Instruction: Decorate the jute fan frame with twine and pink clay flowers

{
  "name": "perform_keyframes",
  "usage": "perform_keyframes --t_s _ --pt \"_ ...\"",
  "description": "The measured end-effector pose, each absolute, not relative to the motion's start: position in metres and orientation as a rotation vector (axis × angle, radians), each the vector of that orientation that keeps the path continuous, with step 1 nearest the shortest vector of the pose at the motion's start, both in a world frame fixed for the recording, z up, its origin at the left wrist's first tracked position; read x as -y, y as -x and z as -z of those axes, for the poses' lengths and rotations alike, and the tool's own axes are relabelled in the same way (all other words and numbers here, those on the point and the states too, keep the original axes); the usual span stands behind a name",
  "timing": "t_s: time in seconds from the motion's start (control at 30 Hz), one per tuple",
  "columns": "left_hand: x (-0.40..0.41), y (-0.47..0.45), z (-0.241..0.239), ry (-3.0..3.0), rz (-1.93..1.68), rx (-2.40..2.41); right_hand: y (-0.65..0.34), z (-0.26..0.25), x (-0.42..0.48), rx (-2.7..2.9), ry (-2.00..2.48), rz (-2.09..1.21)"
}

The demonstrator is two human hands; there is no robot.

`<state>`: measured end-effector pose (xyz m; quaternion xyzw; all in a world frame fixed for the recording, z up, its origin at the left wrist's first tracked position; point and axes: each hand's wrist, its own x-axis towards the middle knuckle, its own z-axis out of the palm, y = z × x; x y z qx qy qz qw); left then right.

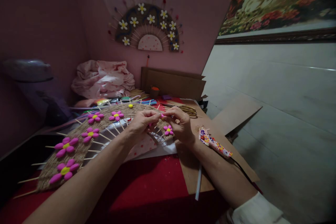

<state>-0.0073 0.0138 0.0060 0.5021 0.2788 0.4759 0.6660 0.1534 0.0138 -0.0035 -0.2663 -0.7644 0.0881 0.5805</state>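
Observation:
My left hand (143, 123) and my right hand (181, 126) meet above a half-round woven twine fan (78, 147) with thin sticks poking out of both edges. Fingertips of both hands pinch a small bit of pink clay (162, 115) between them. Pink clay flowers with yellow centres, such as this large one (64, 170), are spread along the fan. A lone yellow clay dot (130, 106) sits near its top. One flower (168, 130) lies just below my right fingers. Behind my left hand, part of the fan is hidden.
Right of my right forearm lies a flower-patterned glue gun (214, 142) on cardboard (195, 168), with a clear glue stick (198, 183) nearby. Pink cloth (103, 78) is heaped at the back, beside a cardboard box (172, 82). A finished-looking fan (151, 19) hangs on the pink board.

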Motion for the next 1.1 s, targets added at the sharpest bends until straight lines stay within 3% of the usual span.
perform_keyframes --t_s 0.33,0.53,0.63,0.8,1.1 --pt "-0.016 0.009 -0.005 -1.163 -1.070 -0.638 -0.154 0.002 -0.013 1.788 0.672 -0.186" --pt "-0.023 0.009 0.001 -1.650 -1.356 -1.002 -0.171 0.004 -0.035 1.588 1.269 -0.021" --pt "-0.025 0.010 0.008 -2.130 -1.421 -1.264 -0.178 0.010 -0.048 1.629 1.539 -0.182" --pt "-0.021 0.005 0.010 -2.530 -1.274 -1.664 -0.176 0.023 -0.059 1.731 1.472 -0.496" --pt "-0.018 -0.005 0.012 -2.762 -1.204 -1.697 -0.175 0.026 -0.059 1.700 1.350 -0.584"
